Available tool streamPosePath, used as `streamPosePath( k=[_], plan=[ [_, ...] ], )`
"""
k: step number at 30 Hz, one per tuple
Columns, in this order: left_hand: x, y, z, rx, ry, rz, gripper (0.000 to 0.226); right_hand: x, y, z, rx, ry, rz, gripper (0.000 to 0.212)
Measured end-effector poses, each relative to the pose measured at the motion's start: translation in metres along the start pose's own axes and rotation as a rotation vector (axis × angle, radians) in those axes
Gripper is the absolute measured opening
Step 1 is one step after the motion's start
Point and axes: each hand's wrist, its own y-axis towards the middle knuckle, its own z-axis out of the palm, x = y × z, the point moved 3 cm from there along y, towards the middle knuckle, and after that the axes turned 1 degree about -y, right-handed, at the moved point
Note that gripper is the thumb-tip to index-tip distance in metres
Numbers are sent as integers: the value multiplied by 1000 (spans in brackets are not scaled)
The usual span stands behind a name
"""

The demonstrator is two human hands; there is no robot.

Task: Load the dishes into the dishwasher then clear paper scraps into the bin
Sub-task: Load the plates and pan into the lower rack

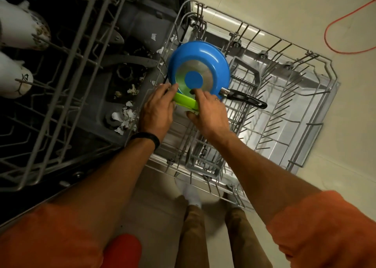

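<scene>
Two hands: left hand [157, 113], right hand [209, 115]. One blue pan [198, 64] just beyond them. One green dish [186, 102] between them. Two wire racks: lower rack [284, 96] under the hands, upper rack [67, 64] to their left. Two white cups [20, 27] far left. One orange cable [335, 23] far right. Paper scraps [124, 119] left of left hand: many, too small to count.

Dim warm overhead light, glare on the steel door [284, 113], wide-angle bending, soft blur at edges.
</scene>
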Motion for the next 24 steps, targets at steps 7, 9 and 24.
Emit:
streamPosePath(
  k=[7,9,24],
  plan=[
    [-21,-19,8,1,137,104,72,-5,-53,13,8,34,-53,98],
    [-19,-22,15,16,136,98,82,-7,-51,17,21,26,-54,106],
    [-111,-54,-74,346,353,-82,84,18,-95,-104,330,-168,-57,101]
  ],
)
